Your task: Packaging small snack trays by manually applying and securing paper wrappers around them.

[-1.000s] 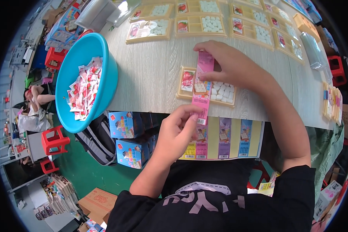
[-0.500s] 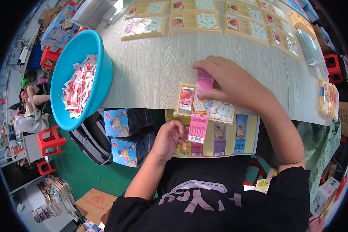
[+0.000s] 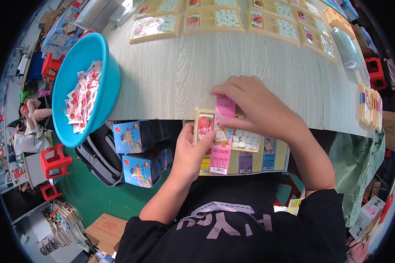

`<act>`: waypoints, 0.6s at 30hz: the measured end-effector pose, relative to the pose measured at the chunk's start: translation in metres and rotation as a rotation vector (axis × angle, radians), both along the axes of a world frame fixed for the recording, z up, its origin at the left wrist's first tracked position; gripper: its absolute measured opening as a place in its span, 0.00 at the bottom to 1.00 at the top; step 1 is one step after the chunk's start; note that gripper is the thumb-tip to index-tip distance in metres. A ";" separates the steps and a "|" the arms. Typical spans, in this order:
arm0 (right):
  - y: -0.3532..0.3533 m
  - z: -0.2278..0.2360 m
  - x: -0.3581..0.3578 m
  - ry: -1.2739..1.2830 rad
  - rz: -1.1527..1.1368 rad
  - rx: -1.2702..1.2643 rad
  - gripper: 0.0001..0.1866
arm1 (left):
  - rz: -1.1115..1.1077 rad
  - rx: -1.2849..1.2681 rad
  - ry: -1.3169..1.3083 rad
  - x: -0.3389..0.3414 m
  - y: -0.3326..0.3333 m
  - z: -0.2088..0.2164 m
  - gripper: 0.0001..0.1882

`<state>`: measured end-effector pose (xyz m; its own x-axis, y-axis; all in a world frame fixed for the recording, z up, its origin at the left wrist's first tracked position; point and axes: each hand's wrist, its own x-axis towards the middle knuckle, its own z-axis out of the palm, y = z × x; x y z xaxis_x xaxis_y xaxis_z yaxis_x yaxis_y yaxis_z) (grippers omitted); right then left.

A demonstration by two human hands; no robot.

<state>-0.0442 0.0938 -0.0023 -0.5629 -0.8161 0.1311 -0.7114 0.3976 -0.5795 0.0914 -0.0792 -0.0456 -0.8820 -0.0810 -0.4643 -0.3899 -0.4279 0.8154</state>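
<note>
A pink printed card sleeve lies across a small cream plastic tray at the table's near edge. At the tray's left end is a strawberry-printed sachet; white pellet-like pieces fill its right end. My left hand grips the tray's near left side, its thumb pressing by the sleeve. From the right, my right hand holds the sleeve, fingers at its far end and thumb over its middle. The right hand covers part of the tray's middle.
A blue basin of strawberry sachets stands at the left. Several filled trays line the table's far side. Below the edge are a sheet of coloured cards and blue boxes. Stacked trays stand at right.
My left hand has risen from below the tray and closed on its left side, its thumb by the sleeve. The tray, sleeve and right hand appear slightly lower and further left.
</note>
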 end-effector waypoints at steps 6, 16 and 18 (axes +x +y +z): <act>0.012 0.002 0.011 -0.168 -0.042 -0.120 0.22 | -0.113 -0.066 0.114 0.002 0.002 0.001 0.20; 0.022 0.011 0.036 -0.890 -0.085 -0.325 0.12 | -0.213 -0.029 0.400 0.015 -0.010 0.003 0.22; 0.021 -0.002 0.042 -0.997 -0.017 -0.375 0.12 | -0.232 -0.055 0.435 0.015 -0.011 0.001 0.21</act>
